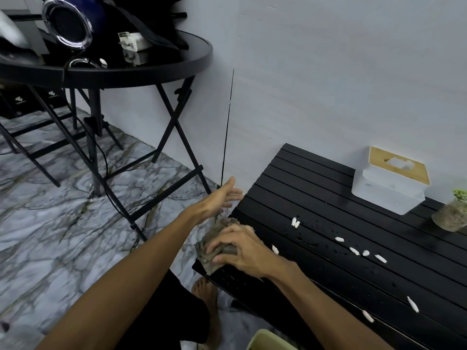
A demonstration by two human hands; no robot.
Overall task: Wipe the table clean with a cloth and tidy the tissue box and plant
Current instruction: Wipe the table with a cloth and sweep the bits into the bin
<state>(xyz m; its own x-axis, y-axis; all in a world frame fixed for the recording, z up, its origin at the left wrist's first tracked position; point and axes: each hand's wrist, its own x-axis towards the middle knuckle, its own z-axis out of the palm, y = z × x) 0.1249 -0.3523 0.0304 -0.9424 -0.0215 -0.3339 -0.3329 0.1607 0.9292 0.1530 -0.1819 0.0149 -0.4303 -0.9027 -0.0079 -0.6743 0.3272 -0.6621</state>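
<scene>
A low black slatted table (pixel 316 188) stands against the wall at the right. My right hand (pixel 240 250) presses a grey cloth (pixel 212 245) onto the table's near left corner. My left hand (pixel 217 199) hovers open just beyond the table's left edge, fingers spread, holding nothing. Several white paper scraps (pixel 353 250) and water drops lie scattered over the slats. A white tissue box with a wooden lid (pixel 389 183) sits at the back by the wall. A small plant in a glass pot (pixel 452 213) stands to its right, cut off by the frame edge.
A round black folding table (pixel 141 66) with a speaker and clutter stands at the upper left, its crossed legs and a cable reaching the marble floor. My bare foot (pixel 207 296) is beside the low table. A pale green bin rim (pixel 267 339) shows at the bottom.
</scene>
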